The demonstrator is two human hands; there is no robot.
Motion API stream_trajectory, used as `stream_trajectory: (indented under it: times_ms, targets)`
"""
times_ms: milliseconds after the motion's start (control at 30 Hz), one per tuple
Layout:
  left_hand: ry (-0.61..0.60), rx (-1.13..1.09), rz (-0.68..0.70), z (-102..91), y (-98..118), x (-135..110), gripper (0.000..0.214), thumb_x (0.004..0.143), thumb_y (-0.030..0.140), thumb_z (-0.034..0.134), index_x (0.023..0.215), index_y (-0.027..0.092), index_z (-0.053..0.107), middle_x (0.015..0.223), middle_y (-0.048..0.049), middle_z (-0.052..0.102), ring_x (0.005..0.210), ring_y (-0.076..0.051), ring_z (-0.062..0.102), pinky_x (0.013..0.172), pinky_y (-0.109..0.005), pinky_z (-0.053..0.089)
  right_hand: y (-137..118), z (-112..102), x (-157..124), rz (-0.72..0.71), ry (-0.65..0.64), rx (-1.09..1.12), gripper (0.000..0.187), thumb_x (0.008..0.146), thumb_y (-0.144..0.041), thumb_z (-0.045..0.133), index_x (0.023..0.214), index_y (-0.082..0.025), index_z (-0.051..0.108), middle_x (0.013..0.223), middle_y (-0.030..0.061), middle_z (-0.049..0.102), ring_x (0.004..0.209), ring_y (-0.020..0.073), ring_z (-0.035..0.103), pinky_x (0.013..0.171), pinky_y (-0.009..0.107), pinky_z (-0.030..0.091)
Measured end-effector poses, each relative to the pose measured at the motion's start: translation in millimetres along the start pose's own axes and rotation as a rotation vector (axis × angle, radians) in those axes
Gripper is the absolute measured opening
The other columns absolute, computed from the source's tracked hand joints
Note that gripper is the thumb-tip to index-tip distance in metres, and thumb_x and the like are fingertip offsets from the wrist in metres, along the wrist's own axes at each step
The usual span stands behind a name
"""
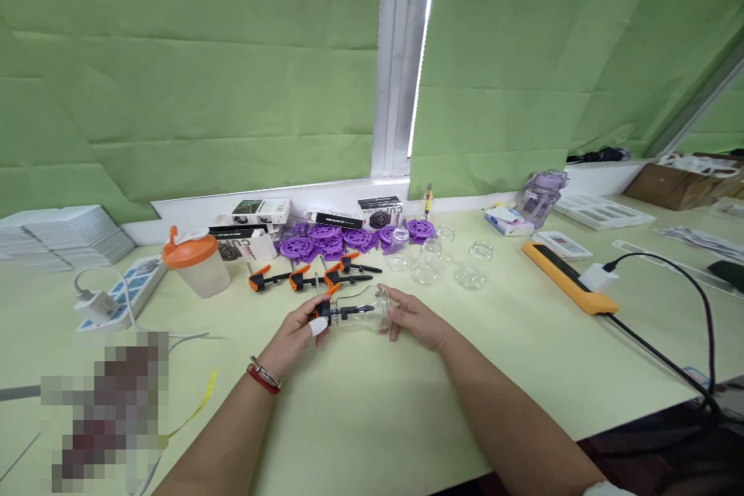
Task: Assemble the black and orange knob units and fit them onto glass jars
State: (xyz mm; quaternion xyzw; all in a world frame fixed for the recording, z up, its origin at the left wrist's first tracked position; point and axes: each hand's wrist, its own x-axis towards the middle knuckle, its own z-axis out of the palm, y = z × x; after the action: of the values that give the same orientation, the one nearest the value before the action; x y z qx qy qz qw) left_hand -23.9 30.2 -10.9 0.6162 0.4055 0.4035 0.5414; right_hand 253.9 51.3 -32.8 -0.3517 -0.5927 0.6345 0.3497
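A clear glass-like bottle [360, 308] lies sideways between my hands, its base toward the right. My right hand [415, 316] is closed around that base. My left hand [302, 329], with a white covering on one finger, is closed on a black and orange trigger top [325, 310] at the bottle's neck. The top's dark stem reaches inside the bottle. Just beyond lie several similar orange and black tops [299, 279] with black stems. Several clear bottles [425, 270] stand upright behind my right hand.
Purple wheel-shaped pieces [328, 240] lie piled before printed boxes [247, 244] at the back. An orange-lidded cup [201, 267] and a white power strip [131, 291] stand at left. At right are a yellow power strip [563, 279] with a black cable and a purple bottle [542, 198].
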Motion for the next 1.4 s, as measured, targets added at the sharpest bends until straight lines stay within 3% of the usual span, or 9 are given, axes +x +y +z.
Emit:
stream_trajectory:
  times_ms: [133, 267, 367, 600, 867, 1000, 1167, 1267, 1400]
  targets:
    - [0.011, 0.019, -0.008, 2.0, 2.9, -1.0, 0.053, 0.083, 0.035, 0.057, 0.13, 0.014, 0.047, 0.071, 0.0003, 0.057, 0.059, -0.012, 0.05, 0.061, -0.028, 0.044, -4.3, -1.6, -1.6, -0.015, 0.019, 0.005, 0.081, 0.076, -0.048, 0.069, 0.143, -0.029, 0.027, 0.107, 0.0069, 0.06, 0.067, 0.0145, 0.067, 0.057, 0.028, 0.052]
    - [-0.007, 0.015, 0.005, 5.4, 2.6, -1.4, 0.052, 0.084, 0.035, 0.056, 0.13, 0.013, 0.045, 0.07, 0.0004, 0.056, 0.059, -0.012, 0.049, 0.06, -0.028, 0.044, -6.1, 2.7, 1.8, 0.034, 0.096, -0.019, 0.062, 0.085, -0.061, 0.048, 0.134, -0.024, 0.036, 0.078, 0.0021, 0.063, 0.051, 0.0121, 0.061, 0.045, 0.023, 0.046]
    - [0.005, 0.016, -0.003, 6.2, 2.5, -1.2, 0.054, 0.082, 0.034, 0.057, 0.13, 0.012, 0.045, 0.071, 0.0002, 0.056, 0.059, -0.012, 0.049, 0.06, -0.028, 0.044, -4.4, 3.3, 2.2, 0.036, 0.086, 0.019, 0.067, 0.085, -0.063, 0.047, 0.136, -0.021, 0.036, 0.073, 0.0027, 0.062, 0.057, 0.0149, 0.061, 0.046, 0.023, 0.045]
    - [0.025, 0.013, 0.014, 2.6, 3.6, -0.4, 0.054, 0.082, 0.036, 0.057, 0.13, 0.012, 0.047, 0.07, 0.0001, 0.057, 0.058, -0.012, 0.05, 0.061, -0.029, 0.044, -3.9, -2.7, -3.1, -0.034, -0.011, 0.043, 0.076, 0.074, -0.042, 0.072, 0.138, -0.031, 0.034, 0.122, 0.0098, 0.05, 0.073, 0.0136, 0.064, 0.051, 0.021, 0.042]
    - [-0.003, -0.001, 0.009, 4.9, -0.5, -0.2, 0.052, 0.083, 0.035, 0.057, 0.129, 0.014, 0.046, 0.071, 0.0003, 0.056, 0.059, -0.012, 0.05, 0.06, -0.029, 0.044, -4.4, 3.4, 2.4, -0.012, 0.068, 0.001, 0.056, 0.085, -0.06, 0.049, 0.126, -0.022, 0.042, 0.074, 0.0007, 0.059, 0.05, 0.0102, 0.056, 0.041, 0.019, 0.035]
    - [0.009, 0.013, 0.002, 5.3, 1.1, -0.9, 0.051, 0.083, 0.034, 0.056, 0.128, 0.013, 0.046, 0.07, 0.0009, 0.056, 0.058, -0.012, 0.05, 0.06, -0.029, 0.044, -3.9, 5.1, 2.9, 0.011, 0.096, 0.009, 0.062, 0.084, -0.064, 0.046, 0.127, -0.019, 0.044, 0.075, 0.0027, 0.06, 0.052, 0.0107, 0.055, 0.04, 0.019, 0.037]
    - [0.015, 0.032, -0.002, 4.4, 2.6, -1.3, 0.052, 0.083, 0.035, 0.055, 0.128, 0.012, 0.044, 0.07, 0.0016, 0.055, 0.058, -0.012, 0.05, 0.062, -0.029, 0.044, -2.8, -1.2, -0.4, -0.047, -0.046, 0.039, 0.065, 0.077, -0.049, 0.067, 0.131, -0.018, 0.046, 0.087, 0.005, 0.061, 0.066, 0.0131, 0.06, 0.057, 0.027, 0.049]
    - [0.012, 0.032, -0.003, 5.0, 3.8, -1.3, 0.052, 0.083, 0.036, 0.055, 0.128, 0.012, 0.043, 0.07, 0.0013, 0.055, 0.058, -0.012, 0.049, 0.061, -0.029, 0.044, -2.4, -2.8, -0.4, -0.052, -0.008, 0.074, 0.075, 0.074, -0.044, 0.071, 0.137, -0.024, 0.036, 0.095, 0.0043, 0.059, 0.065, 0.0129, 0.061, 0.056, 0.027, 0.05]
    - [-0.002, 0.052, -0.003, 5.2, 3.8, -1.4, 0.05, 0.084, 0.035, 0.054, 0.128, 0.013, 0.044, 0.07, 0.0017, 0.054, 0.059, -0.012, 0.049, 0.062, -0.03, 0.043, -1.0, -0.5, 2.9, -0.018, 0.035, 0.073, 0.06, 0.081, -0.052, 0.061, 0.129, -0.023, 0.039, 0.081, 0.0009, 0.059, 0.059, 0.0126, 0.061, 0.048, 0.024, 0.046]
